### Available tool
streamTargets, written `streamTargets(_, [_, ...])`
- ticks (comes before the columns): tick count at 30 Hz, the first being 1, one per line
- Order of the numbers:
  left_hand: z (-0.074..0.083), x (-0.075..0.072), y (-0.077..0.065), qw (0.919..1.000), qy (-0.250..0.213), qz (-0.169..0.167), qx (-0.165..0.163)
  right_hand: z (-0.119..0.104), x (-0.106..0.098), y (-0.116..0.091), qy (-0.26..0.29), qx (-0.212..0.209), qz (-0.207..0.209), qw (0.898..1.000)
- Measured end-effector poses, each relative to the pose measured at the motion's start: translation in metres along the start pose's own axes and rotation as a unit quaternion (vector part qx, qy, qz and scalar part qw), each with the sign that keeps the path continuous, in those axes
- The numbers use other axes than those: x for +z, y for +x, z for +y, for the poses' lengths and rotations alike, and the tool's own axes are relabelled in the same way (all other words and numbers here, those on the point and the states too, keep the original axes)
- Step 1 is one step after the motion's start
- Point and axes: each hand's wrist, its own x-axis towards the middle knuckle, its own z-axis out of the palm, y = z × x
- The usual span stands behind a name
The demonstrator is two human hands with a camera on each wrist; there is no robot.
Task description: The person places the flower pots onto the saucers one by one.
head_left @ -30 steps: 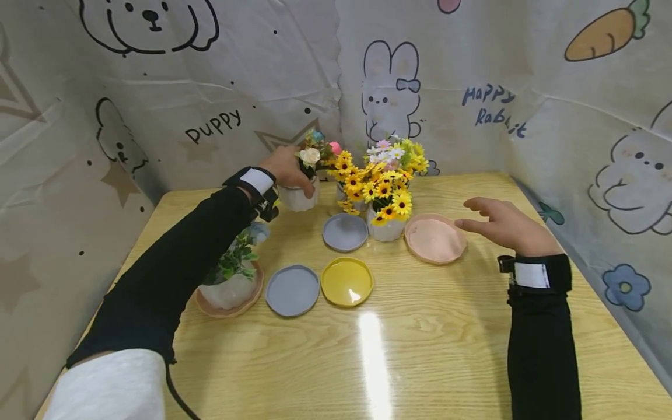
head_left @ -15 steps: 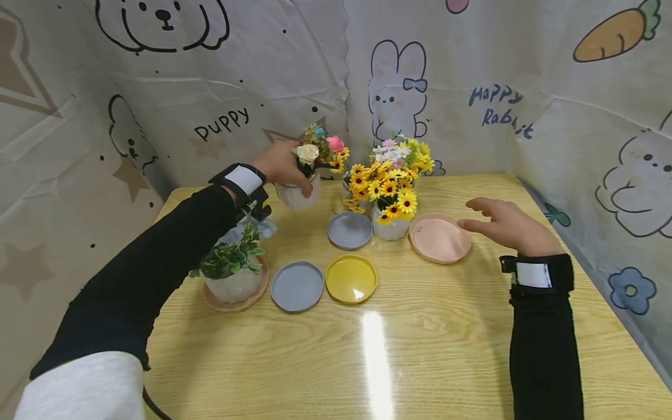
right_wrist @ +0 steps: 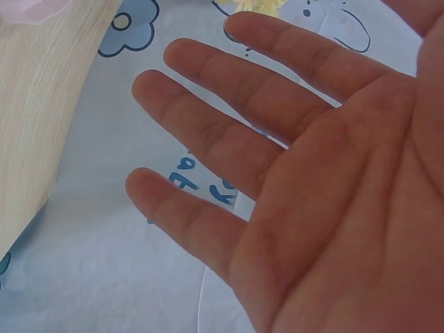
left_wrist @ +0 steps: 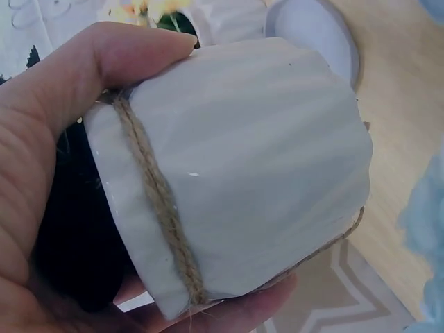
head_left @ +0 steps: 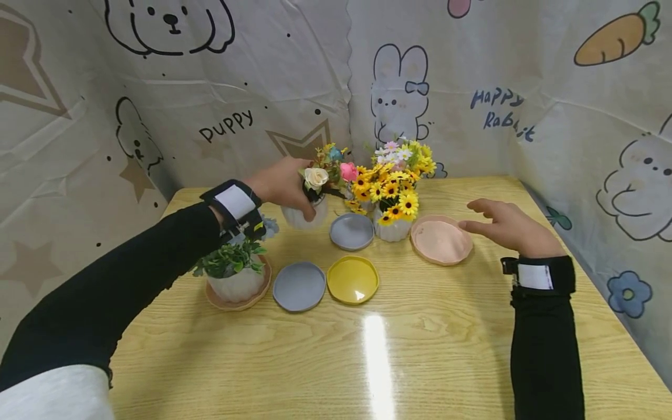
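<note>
The white flower pot (left_wrist: pixel 236 159) is gripped roughly upright between thumb and fingers by the left hand (head_left: pixel 282 184), just left of the far grey plate (head_left: pixel 352 232), while the right hand (head_left: pixel 506 226), fingers relaxed around nothing, is held well apart.

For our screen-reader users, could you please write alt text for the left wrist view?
A left hand grips a white pot with twine below its rim. Beyond it are a grey plate, blurred yellow flowers and wooden table.
</note>
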Motion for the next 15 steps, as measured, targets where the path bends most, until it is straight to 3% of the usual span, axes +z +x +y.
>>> streamTargets(6, [0.007, 0.008, -0.018, 0.998, -0.029, -0.004, 0.056, 0.002, 0.001, 0.001, -0.001, 0.002, -0.001, 1.0])
streamTargets(15, [0.01, 0.02, -0.038, 0.993, -0.047, -0.006, 0.108, 0.004, -0.001, 0.003, 0.001, 0.007, -0.005, 1.0])
